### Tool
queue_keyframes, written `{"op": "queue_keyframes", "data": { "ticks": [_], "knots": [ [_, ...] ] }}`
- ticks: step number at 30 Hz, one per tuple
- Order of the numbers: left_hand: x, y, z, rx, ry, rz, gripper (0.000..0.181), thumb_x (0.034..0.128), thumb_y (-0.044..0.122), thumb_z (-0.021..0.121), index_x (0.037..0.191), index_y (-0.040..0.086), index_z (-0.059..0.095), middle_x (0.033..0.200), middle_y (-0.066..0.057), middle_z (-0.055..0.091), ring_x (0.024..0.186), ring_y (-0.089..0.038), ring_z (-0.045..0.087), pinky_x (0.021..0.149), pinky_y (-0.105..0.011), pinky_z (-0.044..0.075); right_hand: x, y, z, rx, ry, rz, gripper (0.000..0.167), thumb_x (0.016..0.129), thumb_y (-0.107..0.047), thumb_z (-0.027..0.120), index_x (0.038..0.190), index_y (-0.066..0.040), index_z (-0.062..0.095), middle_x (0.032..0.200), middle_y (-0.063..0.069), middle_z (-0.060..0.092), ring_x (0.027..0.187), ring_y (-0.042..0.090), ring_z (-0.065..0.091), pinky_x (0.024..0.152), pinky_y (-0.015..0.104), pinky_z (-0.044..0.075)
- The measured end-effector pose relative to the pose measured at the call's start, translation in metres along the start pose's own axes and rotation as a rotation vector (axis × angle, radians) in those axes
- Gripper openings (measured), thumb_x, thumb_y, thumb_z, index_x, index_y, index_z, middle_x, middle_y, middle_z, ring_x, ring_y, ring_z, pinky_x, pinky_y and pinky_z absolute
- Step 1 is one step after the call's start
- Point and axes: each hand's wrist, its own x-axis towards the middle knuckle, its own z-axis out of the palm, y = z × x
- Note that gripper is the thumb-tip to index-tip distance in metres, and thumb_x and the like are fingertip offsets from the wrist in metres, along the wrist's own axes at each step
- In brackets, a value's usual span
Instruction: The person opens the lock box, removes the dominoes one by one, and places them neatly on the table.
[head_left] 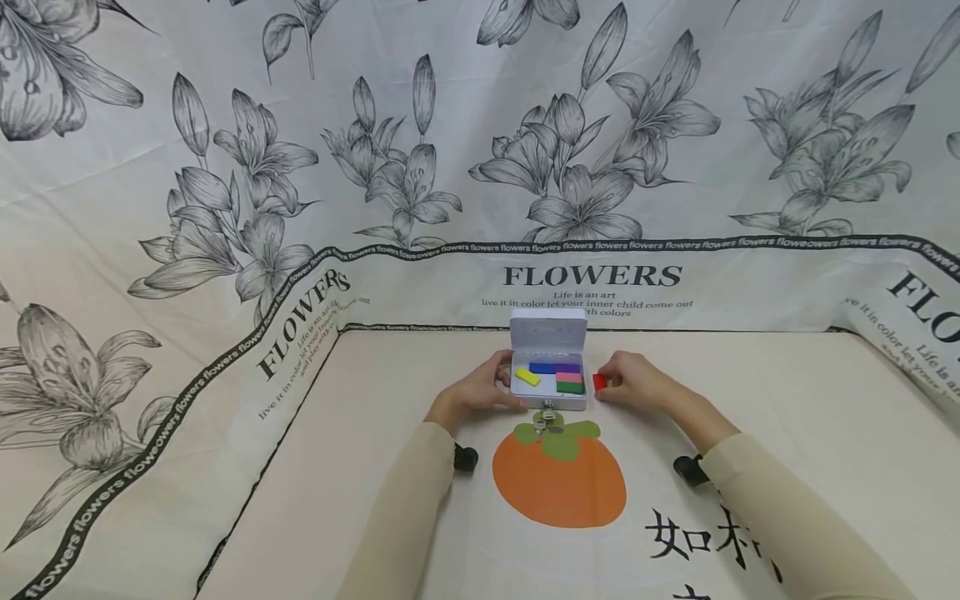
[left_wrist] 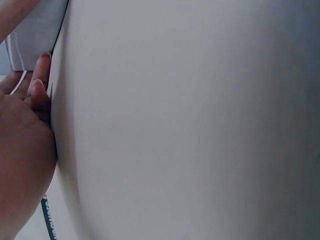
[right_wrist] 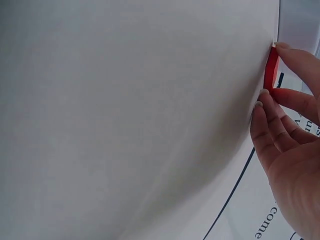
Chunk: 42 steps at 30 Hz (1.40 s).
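A small white metal box [head_left: 549, 333] stands with its lid raised in the head view. Inside lie a yellow block [head_left: 527, 377], a blue block [head_left: 542, 367], a purple block [head_left: 568, 367], a pink block [head_left: 569, 377] and a green block [head_left: 570, 387]. My left hand [head_left: 480, 386] grips the box's left side, thumb along the front and fingers at the side. Just right of the box, my right hand [head_left: 637, 382] pinches a red block [right_wrist: 270, 68] between thumb and fingers, low by the tabletop.
An open latch [head_left: 548, 410] hangs from the box's front. The pale tablecloth [head_left: 375, 400] bears a printed orange persimmon [head_left: 558, 483] and black characters. Behind the box rises a flower-printed cloth backdrop [head_left: 420, 287]. Dark wrist-worn pieces [head_left: 466, 458] show at both sleeves.
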Motion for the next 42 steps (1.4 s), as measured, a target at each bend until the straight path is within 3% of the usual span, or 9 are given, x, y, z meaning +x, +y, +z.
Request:
{"op": "queue_keyframes", "data": {
  "ticks": [4,10,13,22,28,42],
  "knots": [
    [0.0,0.0,-0.001,0.001,0.0,-0.001,0.1,0.0762,0.007,0.09,0.157,0.017,0.032,0.105,-0.004,0.056,0.1,-0.017,0.049,0.094,-0.033,0.037,-0.001,-0.002,-0.001,0.008,0.0,0.002,0.025,0.086,-0.014,0.08,0.103,0.004,0.075,0.079,0.004,0.057,0.073,0.018,0.05,0.067,0.033,0.043],
    [-0.001,0.0,-0.002,-0.015,-0.005,0.003,0.098,0.0765,0.006,0.089,0.157,0.017,0.033,0.106,-0.004,0.056,0.101,-0.017,0.049,0.093,-0.033,0.037,-0.005,-0.006,-0.005,0.011,0.025,0.024,0.054,0.083,-0.016,0.083,0.122,0.017,0.064,0.083,0.007,0.062,0.076,0.019,0.055,0.073,0.036,0.049],
    [-0.001,-0.001,-0.003,-0.023,-0.012,0.008,0.098,0.0766,0.005,0.088,0.157,0.016,0.032,0.107,-0.005,0.055,0.101,-0.018,0.049,0.092,-0.031,0.038,-0.009,-0.007,-0.009,-0.001,0.029,0.017,0.058,0.082,-0.018,0.084,0.123,0.018,0.062,0.087,0.01,0.065,0.079,0.02,0.057,0.076,0.038,0.05],
    [0.0,-0.003,-0.005,-0.025,-0.025,0.013,0.1,0.0767,0.005,0.088,0.157,0.014,0.03,0.109,-0.006,0.054,0.103,-0.017,0.048,0.09,-0.029,0.04,-0.02,-0.015,-0.02,-0.012,0.059,-0.005,0.061,0.085,-0.026,0.084,0.126,0.013,0.062,0.104,0.018,0.067,0.091,0.028,0.061,0.08,0.043,0.052],
    [-0.001,-0.002,-0.005,-0.017,-0.025,0.005,0.1,0.0769,0.006,0.088,0.158,0.015,0.03,0.109,-0.005,0.055,0.103,-0.017,0.048,0.093,-0.031,0.039,-0.022,-0.027,-0.024,0.004,0.079,-0.044,0.055,0.088,-0.02,0.081,0.128,0.012,0.061,0.114,0.023,0.066,0.097,0.032,0.063,0.08,0.045,0.055],
    [-0.002,0.001,-0.001,-0.025,-0.025,-0.001,0.099,0.0772,0.005,0.088,0.157,0.016,0.031,0.109,-0.006,0.056,0.102,-0.018,0.049,0.096,-0.034,0.038,-0.011,-0.052,-0.014,0.055,0.073,-0.125,0.051,0.089,-0.012,0.079,0.131,0.01,0.06,0.118,0.024,0.065,0.102,0.036,0.062,0.09,0.056,0.052]
  ]
}}
